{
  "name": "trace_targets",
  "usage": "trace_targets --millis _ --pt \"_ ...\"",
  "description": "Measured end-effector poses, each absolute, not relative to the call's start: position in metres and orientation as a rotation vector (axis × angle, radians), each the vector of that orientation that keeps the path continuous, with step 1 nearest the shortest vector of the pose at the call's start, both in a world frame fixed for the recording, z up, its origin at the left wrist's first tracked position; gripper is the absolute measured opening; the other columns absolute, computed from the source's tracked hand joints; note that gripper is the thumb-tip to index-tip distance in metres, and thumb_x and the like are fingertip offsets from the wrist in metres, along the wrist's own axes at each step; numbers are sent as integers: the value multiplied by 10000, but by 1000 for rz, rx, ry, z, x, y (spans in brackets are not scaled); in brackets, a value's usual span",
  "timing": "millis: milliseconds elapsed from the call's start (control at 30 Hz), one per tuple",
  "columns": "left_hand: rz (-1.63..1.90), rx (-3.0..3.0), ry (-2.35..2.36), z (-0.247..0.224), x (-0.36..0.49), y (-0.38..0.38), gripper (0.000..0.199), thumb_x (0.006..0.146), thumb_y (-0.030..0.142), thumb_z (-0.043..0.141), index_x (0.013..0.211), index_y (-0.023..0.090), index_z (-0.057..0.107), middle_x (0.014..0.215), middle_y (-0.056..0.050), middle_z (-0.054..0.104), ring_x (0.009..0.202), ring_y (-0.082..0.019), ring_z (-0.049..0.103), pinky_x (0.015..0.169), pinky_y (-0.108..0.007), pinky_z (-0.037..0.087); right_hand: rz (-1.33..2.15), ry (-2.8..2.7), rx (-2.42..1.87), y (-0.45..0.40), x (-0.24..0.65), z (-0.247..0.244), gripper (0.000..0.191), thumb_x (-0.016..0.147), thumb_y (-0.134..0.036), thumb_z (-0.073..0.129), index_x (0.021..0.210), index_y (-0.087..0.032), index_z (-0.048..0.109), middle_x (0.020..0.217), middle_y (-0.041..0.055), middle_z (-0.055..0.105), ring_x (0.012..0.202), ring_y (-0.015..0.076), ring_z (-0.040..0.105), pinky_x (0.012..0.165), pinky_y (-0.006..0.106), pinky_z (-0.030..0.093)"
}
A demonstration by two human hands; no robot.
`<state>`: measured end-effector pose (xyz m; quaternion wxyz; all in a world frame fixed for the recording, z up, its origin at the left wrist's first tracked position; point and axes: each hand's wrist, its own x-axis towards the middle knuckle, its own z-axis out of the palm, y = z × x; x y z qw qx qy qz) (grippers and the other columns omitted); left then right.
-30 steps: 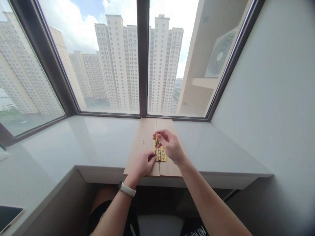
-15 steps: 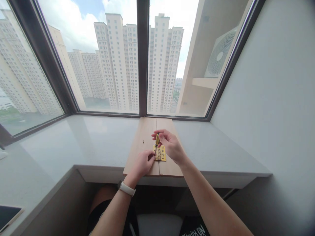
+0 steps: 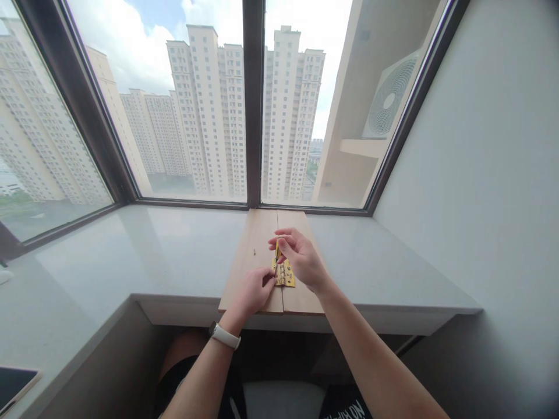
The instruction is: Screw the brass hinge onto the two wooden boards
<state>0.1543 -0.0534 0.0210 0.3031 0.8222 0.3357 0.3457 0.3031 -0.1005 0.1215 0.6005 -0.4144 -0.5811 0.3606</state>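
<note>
A yellow-handled screwdriver (image 3: 278, 251) stands tip down in my right hand (image 3: 302, 261), its fingers closed around the handle. Its shaft meets the left leaf of a brass-coloured hinge (image 3: 289, 277). My left hand (image 3: 253, 289) rests on that side, thumb and finger pinched by the screwdriver's tip; what lies between them is hidden. The hinge spans the seam between two light wooden boards, the left board (image 3: 238, 285) and the right board (image 3: 305, 299). Small dark screws or holes show on the right leaf. A loose screw (image 3: 254, 252) lies on the left board.
Under the boards is a white windowsill counter (image 3: 183, 256) with a front edge near my forearms. A dark window frame (image 3: 254, 116) rises behind it. A white wall (image 3: 489, 174) bounds the right side. Part of a dark-screened device (image 3: 17, 381) shows at lower left.
My right hand's fingers have shifted slightly around the screwdriver handle, now covering more of it. My left hand stays in place at the hinge.
</note>
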Motion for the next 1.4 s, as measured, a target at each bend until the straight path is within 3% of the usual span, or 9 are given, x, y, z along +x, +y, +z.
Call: trace_targets --millis 300,567,800,933,1167,1267,1400 --pt "922 2162 887 21 153 -54 191 926 272 550 914 184 720 905 -66 755 811 -215 666 747 -306 471 922 -1388 -931 -99 309 121 369 941 -541 609 1063 -204 692 1083 102 722 1063 235 674 686 314 607" --pt "933 2165 883 19 154 -54 195 927 277 558 905 183 727 874 -59 753 772 -208 658 725 -302 468 751 -1300 -1014 -99 306 116 404 783 -512 803 832 -215 534 978 76 732 864 222 704 559 301 591" --pt "922 2171 901 22 154 -54 183 925 274 571 898 184 728 870 -56 752 769 -204 656 715 -300 454 835 -1353 -977 -98 305 119 377 932 -546 624 1103 -211 644 1025 95 731 964 210 690 630 279 551" --pt "919 2180 911 22 154 -54 183 926 278 571 899 185 726 878 -58 753 774 -203 653 716 -297 449 788 -1363 -998 -99 305 120 365 953 -554 580 1037 -213 681 1030 98 726 967 218 690 604 278 545" --pt "921 2184 917 20 154 -54 191 925 291 565 899 187 723 895 -65 752 797 -214 657 733 -307 459 668 -1315 -1056 -94 308 112 379 816 -552 763 890 -211 615 965 94 728 943 258 704 569 302 575" --pt "910 2182 916 21 154 -54 193 927 288 558 899 191 722 877 -59 746 779 -212 653 727 -307 458 731 -1323 -1023 -95 307 113 382 827 -542 758 949 -217 597 944 76 730 903 243 717 573 300 569" --pt "912 2192 923 23 153 -54 182 925 281 563 885 191 715 862 -58 742 774 -214 648 720 -305 451 833 -1362 -979 -98 305 119 352 926 -523 645 1096 -216 631 1031 92 730 995 226 703 649 296 567"
